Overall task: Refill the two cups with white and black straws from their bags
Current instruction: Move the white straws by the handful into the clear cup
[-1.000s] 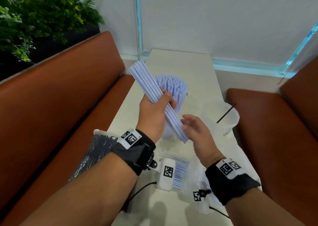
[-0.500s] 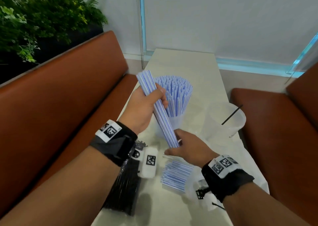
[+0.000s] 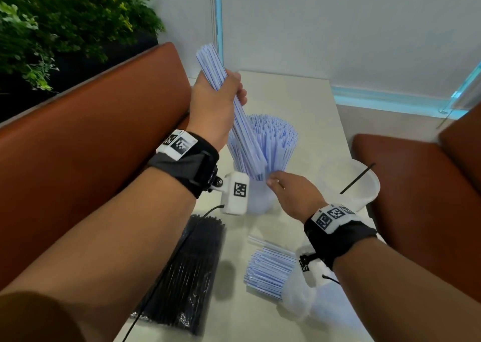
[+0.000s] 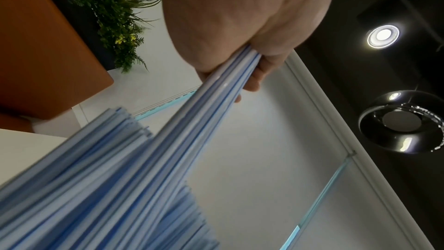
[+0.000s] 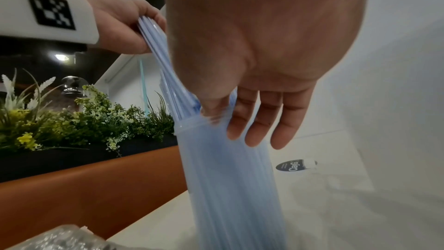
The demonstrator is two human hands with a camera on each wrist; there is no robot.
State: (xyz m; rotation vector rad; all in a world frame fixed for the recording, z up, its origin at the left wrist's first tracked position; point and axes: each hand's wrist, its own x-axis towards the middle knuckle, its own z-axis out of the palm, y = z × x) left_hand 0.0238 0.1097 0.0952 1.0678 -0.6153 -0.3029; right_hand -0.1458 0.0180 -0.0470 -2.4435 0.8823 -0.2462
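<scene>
Beside the black straw bag (image 3: 182, 276), perhaps touching, runs a cable (image 3: 166, 268).

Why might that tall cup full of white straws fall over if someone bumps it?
The cup looks tall and narrow, and its straws fan out well above the rim, so it is probably top-heavy. It looks like thin plastic, likely light, so a nudge might tip or slide it.

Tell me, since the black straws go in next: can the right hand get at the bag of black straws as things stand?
Probably, though awkwardly. The right hand is free, but the bag of black straws lies under the left forearm, which crosses above it, so the reach would go across the body.
</scene>
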